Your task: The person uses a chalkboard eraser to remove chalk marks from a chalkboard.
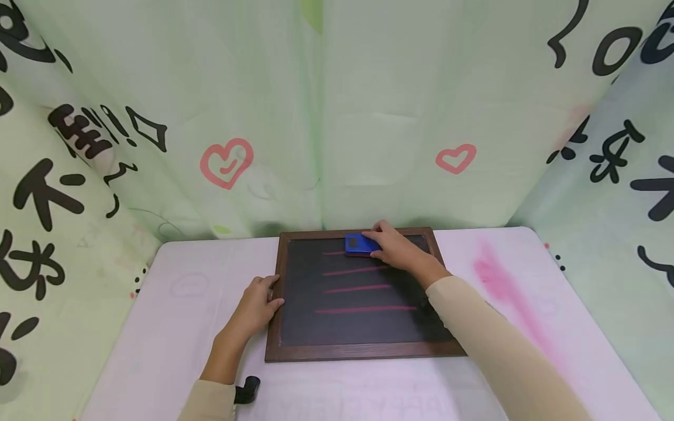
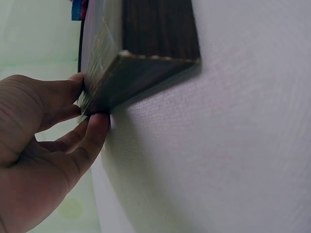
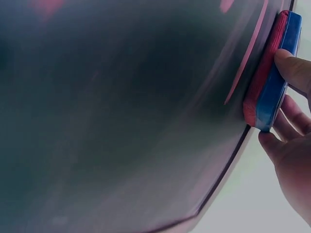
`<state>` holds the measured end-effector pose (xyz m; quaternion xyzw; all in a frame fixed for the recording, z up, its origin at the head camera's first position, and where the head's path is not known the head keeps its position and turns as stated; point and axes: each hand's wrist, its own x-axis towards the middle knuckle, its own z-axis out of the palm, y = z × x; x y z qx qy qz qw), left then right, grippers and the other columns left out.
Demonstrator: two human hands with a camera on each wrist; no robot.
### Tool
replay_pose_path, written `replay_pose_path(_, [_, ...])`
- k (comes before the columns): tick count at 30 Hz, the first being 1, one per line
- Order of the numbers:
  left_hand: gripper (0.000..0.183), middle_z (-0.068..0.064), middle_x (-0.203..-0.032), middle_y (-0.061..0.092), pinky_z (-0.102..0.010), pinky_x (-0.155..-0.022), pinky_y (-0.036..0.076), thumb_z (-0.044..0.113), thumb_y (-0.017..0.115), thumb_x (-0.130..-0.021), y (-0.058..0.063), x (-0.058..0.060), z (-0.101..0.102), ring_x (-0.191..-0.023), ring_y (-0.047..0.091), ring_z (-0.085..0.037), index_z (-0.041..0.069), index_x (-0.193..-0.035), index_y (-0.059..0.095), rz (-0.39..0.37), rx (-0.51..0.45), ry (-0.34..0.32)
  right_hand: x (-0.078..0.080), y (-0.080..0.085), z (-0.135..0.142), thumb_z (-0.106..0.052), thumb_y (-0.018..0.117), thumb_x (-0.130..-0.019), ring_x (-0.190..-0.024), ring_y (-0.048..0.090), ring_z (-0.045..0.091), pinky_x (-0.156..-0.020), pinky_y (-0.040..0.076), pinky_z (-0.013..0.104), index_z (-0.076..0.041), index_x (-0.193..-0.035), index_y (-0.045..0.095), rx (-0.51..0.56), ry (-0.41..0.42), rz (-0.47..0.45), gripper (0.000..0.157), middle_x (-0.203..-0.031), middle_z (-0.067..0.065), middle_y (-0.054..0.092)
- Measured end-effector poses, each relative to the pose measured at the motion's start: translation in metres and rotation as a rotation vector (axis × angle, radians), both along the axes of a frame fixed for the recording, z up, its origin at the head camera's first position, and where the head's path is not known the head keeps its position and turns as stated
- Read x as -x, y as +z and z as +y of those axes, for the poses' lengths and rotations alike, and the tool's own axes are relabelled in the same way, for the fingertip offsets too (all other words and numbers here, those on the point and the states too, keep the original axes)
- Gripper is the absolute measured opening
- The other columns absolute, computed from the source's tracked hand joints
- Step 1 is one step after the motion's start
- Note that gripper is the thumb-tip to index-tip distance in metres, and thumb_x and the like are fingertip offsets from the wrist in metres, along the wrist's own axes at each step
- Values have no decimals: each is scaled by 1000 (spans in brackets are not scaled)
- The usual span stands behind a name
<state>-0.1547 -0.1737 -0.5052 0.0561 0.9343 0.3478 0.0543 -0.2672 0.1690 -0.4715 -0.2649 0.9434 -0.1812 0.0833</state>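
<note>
A small chalkboard point(image 1: 358, 328) in a brown wooden frame lies on the table, with several pink lines drawn across it. At its left edge, my left hand point(image 1: 254, 309) grips the frame between thumb and fingers; the left wrist view shows the fingertips point(image 2: 99, 125) low against the frame's side. My right hand point(image 1: 396, 248) holds a blue board eraser point(image 1: 359, 244) near the top of the board. In the right wrist view the eraser's red felt point(image 3: 265, 68) faces the dark surface, close to the top pink line point(image 3: 247, 56).
The white tabletop point(image 1: 200, 304) carries a pink smear point(image 1: 508, 286) to the right of the board. A pale green printed curtain point(image 1: 363, 146) hangs behind the table and along both sides. A black strap piece point(image 1: 247, 390) is at the left wrist.
</note>
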Motion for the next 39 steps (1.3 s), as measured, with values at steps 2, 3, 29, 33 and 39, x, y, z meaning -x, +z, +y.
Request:
replay_pose_path(2, [57,-23,-111,57,-38,-76,47,1,76,-91,-1,0,0,-87,55,-26,-8,-143,54,0,2,4,1,-1,-7,-10,70,-99,-125,53,37,-104,48,50,4,-150,49,7,8,1,57,-140,26,46])
replay_pose_path(3, [58,-23,-111,58,-38,-76,48,1,77,-90,-1,0,0,-87,55,-26,-9,-142,54,0,1,6,1,-1,-11,-10,70,-99,-125,53,36,-104,48,49,3,-150,49,6,10,2,57,-140,25,47])
replay_pose_path(29, [57,-22,-112,57,-36,-73,47,3,75,-93,3,1,2,-83,54,-24,-6,-144,53,-29,4,16,-20,-6,-142,-26,66,-102,-126,57,35,-100,54,43,-14,-148,56,-187,-75,109,48,-144,19,51])
replay_pose_path(33, [57,-23,-112,57,-37,-74,47,4,75,-93,3,2,2,-84,54,-24,-7,-144,54,-23,10,10,-23,-7,-152,-28,65,-103,-123,59,34,-98,55,42,-13,-147,57,-210,-79,153,47,-143,19,52])
replay_pose_path(39, [59,-23,-114,57,-36,-73,47,4,76,-93,2,2,1,-83,54,-23,-6,-145,53,-44,-1,14,-21,-9,-151,-28,65,-103,-125,59,33,-100,55,41,-16,-149,55,-208,-86,140,48,-144,17,51])
